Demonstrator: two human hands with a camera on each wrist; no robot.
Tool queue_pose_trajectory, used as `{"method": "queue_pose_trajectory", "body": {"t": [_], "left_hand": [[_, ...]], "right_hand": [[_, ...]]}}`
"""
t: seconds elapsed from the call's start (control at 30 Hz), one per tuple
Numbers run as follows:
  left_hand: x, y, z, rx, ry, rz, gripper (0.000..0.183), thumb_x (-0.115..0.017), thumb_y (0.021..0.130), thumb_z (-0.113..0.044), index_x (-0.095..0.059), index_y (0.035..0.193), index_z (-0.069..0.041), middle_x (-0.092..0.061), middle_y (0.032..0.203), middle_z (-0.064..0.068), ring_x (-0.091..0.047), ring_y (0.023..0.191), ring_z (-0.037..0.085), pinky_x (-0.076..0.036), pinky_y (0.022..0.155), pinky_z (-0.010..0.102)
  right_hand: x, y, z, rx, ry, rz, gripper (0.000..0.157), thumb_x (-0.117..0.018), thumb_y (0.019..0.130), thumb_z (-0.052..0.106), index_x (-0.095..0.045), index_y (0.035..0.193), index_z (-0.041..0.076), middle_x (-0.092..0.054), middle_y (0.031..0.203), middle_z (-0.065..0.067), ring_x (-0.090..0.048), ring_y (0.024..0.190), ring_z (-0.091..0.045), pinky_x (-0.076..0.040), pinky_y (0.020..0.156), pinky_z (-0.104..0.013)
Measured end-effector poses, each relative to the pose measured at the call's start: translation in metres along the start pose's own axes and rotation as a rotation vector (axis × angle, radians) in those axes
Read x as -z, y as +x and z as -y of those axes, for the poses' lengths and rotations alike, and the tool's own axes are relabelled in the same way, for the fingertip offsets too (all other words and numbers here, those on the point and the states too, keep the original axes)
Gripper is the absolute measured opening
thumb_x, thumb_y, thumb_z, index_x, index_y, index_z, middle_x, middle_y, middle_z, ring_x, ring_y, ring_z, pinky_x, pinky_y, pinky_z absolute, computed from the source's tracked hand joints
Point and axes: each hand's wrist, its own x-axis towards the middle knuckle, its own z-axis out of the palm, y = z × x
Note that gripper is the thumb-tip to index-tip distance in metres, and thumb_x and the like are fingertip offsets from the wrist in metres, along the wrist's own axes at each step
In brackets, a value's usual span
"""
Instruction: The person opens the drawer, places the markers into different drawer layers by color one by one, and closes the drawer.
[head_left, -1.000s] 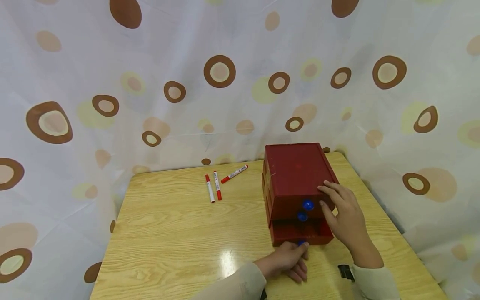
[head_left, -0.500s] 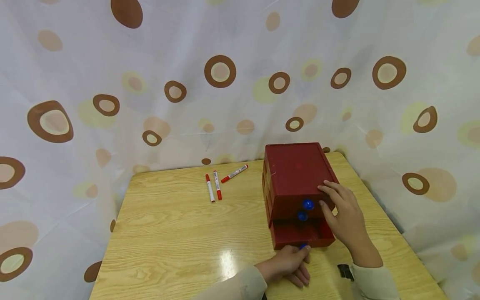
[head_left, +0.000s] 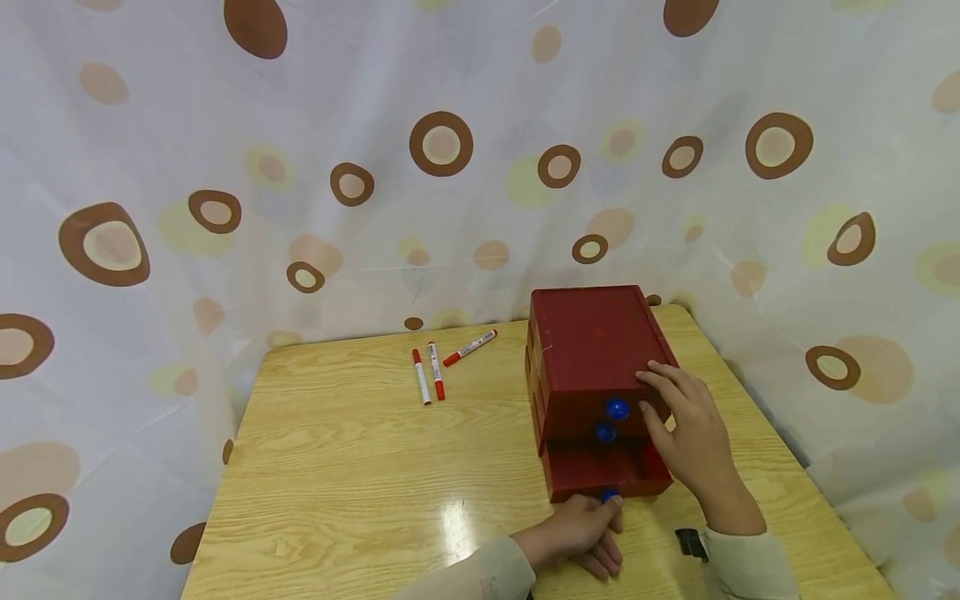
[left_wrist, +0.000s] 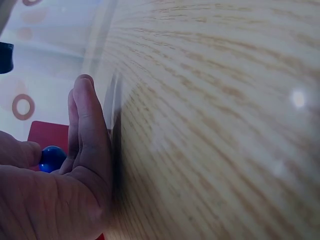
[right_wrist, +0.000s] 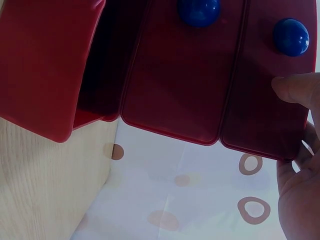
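1. The red cabinet [head_left: 596, 333] stands towards the table's [head_left: 337, 475] far right corner, its front facing the person.
2. Change: its bottom drawer [head_left: 647, 488] sits a little further out than a second ago; the left hand [head_left: 581, 532] has come towards the near edge with it.
3. Left hand: thumb and forefinger look to be pinching the drawer's blue knob [left_wrist: 52, 159], the other fingers straight. A fair hedge: the forefinger's grip is mostly hidden from here.
4. Right hand [head_left: 693, 425]: fingers spread wide, resting on the cabinet's upper front right corner, thumb at the top drawer's front. Same spot as a second ago; I'd judge it is steadying the cabinet.
5. Two upper drawers are closed, their knobs [head_left: 617, 408] untouched.
6. What it means: the pulling seems well along, the drawer standing open enough to see inside. Whether it has reached its stop, I cannot tell.
7. Three red-capped markers [head_left: 422, 377] lie near the table's far edge, left of the cabinet, well apart from both hands.
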Motion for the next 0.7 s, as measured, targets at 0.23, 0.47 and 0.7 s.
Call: {"method": "queue_pose_trajectory", "body": {"t": [0.23, 0.47, 0.7], "left_hand": [[0.001, 0.0, 0.001, 0.004, 0.004, 0.007, 0.05, -0.052, 0.109, -0.052, -0.072, 0.103, -0.007, -0.075, 0.075, 0.011, -0.069, 0.058, 0.016, -0.058, 0.047, 0.03], [0.006, -0.009, 0.001, 0.002, 0.066, 0.072, 0.05, -0.057, 0.106, -0.055, -0.072, 0.106, -0.007, -0.074, 0.077, 0.009, -0.069, 0.06, 0.017, -0.059, 0.048, 0.032], [0.022, -0.031, 0.006, -0.013, 0.138, 0.035, 0.041, -0.066, 0.104, -0.047, -0.073, 0.1, -0.007, -0.075, 0.078, 0.012, -0.071, 0.062, 0.018, -0.06, 0.049, 0.034]], "right_hand": [[-0.001, -0.001, -0.001, 0.001, -0.003, 0.002, 0.048, -0.081, 0.087, -0.006, -0.07, 0.132, 0.007, -0.063, 0.144, -0.018, -0.054, 0.131, -0.044, -0.045, 0.103, -0.064], [-0.001, -0.002, -0.001, 0.0, 0.001, 0.006, 0.049, -0.081, 0.087, -0.005, -0.07, 0.133, 0.008, -0.063, 0.145, -0.016, -0.054, 0.132, -0.044, -0.045, 0.104, -0.063], [-0.004, -0.001, 0.0, 0.008, 0.002, -0.003, 0.049, -0.081, 0.086, -0.006, -0.07, 0.132, 0.006, -0.063, 0.145, -0.018, -0.054, 0.131, -0.045, -0.046, 0.1, -0.064]]}}
